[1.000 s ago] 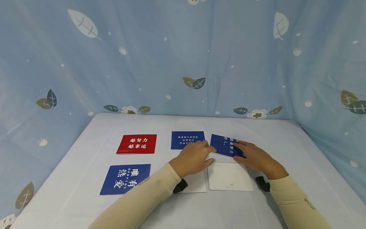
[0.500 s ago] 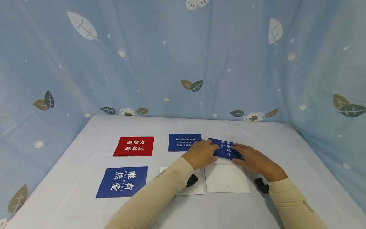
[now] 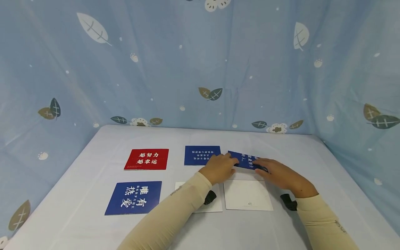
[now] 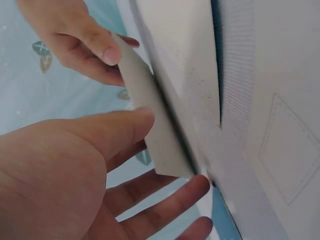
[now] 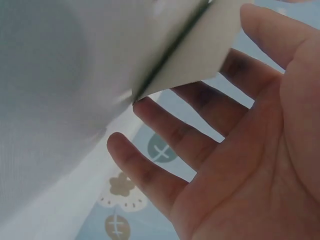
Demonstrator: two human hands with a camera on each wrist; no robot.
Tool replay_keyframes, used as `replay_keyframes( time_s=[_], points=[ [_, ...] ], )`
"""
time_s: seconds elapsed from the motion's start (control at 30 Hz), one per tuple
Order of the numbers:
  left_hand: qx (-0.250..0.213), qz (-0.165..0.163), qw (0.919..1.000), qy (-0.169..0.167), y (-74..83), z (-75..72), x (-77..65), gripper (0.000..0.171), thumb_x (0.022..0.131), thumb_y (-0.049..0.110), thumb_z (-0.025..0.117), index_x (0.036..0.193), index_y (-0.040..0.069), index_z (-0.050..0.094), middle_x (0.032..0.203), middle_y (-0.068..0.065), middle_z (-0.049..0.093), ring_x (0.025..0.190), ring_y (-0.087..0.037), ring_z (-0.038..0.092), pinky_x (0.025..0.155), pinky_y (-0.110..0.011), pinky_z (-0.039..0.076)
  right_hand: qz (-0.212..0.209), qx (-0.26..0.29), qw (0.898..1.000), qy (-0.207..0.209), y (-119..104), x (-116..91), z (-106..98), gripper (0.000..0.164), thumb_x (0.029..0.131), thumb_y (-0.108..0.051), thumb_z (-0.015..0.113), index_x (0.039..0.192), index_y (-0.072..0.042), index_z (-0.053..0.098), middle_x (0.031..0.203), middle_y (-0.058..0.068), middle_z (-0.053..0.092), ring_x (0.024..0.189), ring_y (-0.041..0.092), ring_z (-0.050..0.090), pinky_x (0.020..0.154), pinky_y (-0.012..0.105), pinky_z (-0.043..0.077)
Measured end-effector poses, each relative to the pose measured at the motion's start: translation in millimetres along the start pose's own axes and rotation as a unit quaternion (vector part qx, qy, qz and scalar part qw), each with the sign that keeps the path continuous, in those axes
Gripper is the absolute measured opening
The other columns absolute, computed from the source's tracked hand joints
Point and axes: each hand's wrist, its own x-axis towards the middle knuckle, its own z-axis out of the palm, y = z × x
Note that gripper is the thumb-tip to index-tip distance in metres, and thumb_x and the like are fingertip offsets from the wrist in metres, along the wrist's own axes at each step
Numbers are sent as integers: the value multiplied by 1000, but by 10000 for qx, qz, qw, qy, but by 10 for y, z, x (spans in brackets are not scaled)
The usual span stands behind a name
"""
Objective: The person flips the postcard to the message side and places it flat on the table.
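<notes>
A blue card with white characters is held at both sides near the back right of the table. It is tilted, and its plain pale underside shows in the left wrist view, with a dark gap along the tabletop. My left hand pinches the left end, thumb on the underside and fingers on the other face. At the opposite end my right hand grips the card the same way; in the right wrist view its fingers are spread, with the thumb on the pale side.
A second blue card lies left of the held one, a red card further left. In front are another blue card and two white-faced cards, one uncovered, the other partly under my left forearm. A patterned curtain hangs behind.
My left hand has moved right onto the held card, uncovering more of the white-faced card. The held card now looks narrower, its near edge tipped up. The head view shifted slightly.
</notes>
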Motion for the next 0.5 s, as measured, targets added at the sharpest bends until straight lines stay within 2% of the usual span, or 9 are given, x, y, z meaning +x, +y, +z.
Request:
replay_keyframes(
  time_s=[0.3, 0.5],
  points=[
    [-21, 55, 9992, 405, -42, 52, -4, 32, 104, 29, 54, 135, 26, 63, 135, -2, 64, 119, -22, 66, 102, -50, 51, -48, 132, 9999, 66, -6, 26, -18, 43, 105, -31, 50, 136, -1, 59, 139, 24, 58, 129, 45, 54, 104, 60, 45],
    [158, 152, 9964, 819, -42, 44, 12, 28, 103, 28, 56, 128, 23, 68, 118, 0, 73, 102, -20, 72, 97, -50, 54, -39, 149, 9990, 419, -2, 29, -61, 39, 105, -30, 51, 129, -2, 64, 130, 20, 64, 123, 42, 58, 101, 59, 47]
  ],
)
